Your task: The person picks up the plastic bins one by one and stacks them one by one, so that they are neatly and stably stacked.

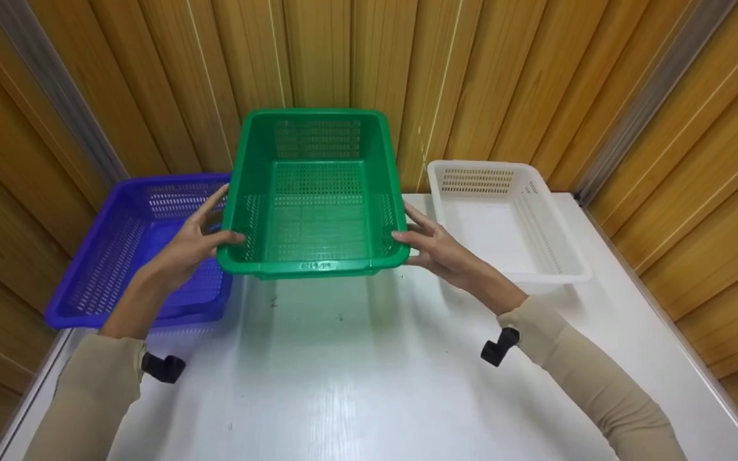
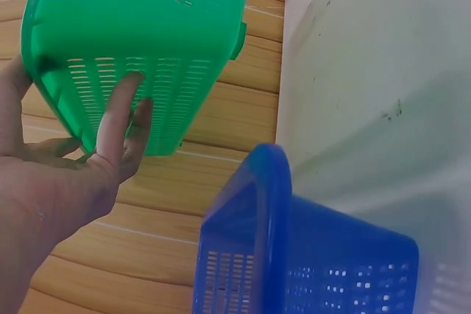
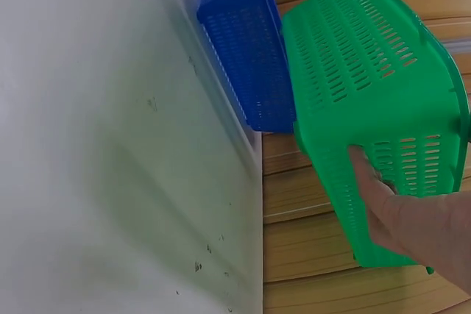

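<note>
Both hands hold up a green plastic basket point(image 1: 318, 211), bare inside, above the far part of the white table. My left hand point(image 1: 193, 246) grips its left side, thumb over the near rim and fingers against the slotted wall, as the left wrist view shows point(image 2: 81, 159). On the opposite side my right hand point(image 1: 439, 246) grips likewise, its thumb on the rim and its fingers point(image 3: 375, 189) spread on the outer wall. The basket's underside faces the table, with a shadow below. A blue basket point(image 1: 93, 256) stands to the left, partly behind my left hand and forearm.
A white basket point(image 1: 574, 262) stands on the right of the white table point(image 1: 343, 384). Wood-patterned panels point(image 1: 318, 51) rise behind the table and along both sides. Each sleeve cuff carries a small black wrist camera point(image 1: 164, 368).
</note>
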`<action>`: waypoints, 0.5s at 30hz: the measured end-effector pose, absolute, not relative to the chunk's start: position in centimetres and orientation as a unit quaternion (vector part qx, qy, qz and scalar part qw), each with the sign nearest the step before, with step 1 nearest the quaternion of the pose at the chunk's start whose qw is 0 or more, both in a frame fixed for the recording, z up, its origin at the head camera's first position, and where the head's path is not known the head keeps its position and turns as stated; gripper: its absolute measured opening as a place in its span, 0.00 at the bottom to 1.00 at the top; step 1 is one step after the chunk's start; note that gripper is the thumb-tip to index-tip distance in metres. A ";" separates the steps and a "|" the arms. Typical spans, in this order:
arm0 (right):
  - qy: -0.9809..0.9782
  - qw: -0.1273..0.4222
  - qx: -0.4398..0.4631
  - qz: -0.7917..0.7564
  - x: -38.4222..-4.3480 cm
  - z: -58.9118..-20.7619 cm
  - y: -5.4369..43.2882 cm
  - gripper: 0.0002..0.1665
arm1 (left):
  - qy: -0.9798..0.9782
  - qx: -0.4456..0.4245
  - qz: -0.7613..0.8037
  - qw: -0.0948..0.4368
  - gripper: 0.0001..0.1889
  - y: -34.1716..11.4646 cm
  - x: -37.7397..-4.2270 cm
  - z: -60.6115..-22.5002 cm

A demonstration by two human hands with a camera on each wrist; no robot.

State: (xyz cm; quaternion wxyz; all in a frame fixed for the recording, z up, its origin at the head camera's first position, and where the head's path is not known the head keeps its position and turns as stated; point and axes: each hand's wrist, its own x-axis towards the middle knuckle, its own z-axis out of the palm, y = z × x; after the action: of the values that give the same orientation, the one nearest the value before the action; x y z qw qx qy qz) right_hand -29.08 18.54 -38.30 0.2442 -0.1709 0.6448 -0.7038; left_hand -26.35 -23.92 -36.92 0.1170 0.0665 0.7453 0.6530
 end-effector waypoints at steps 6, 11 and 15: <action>0.631 0.248 -0.185 -0.712 -29.0 -37.6 17.1 0.46 | 0.738 0.062 0.663 0.108 0.51 -25.4 -25.8 -36.6; 0.629 0.249 -0.190 -0.712 -28.9 -37.5 15.7 0.47 | 0.742 0.054 0.660 0.103 0.49 -26.9 -25.3 -36.5; 0.629 0.250 -0.192 -0.710 -28.7 -37.6 14.6 0.48 | 0.739 0.061 0.663 0.097 0.48 -28.1 -24.8 -36.5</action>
State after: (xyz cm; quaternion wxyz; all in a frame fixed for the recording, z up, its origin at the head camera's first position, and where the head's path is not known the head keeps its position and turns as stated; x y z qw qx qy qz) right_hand -28.73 14.59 -37.56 0.2505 -0.1925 0.6291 -0.7103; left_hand -24.75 -28.11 -36.46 0.0971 0.0607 0.7394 0.6635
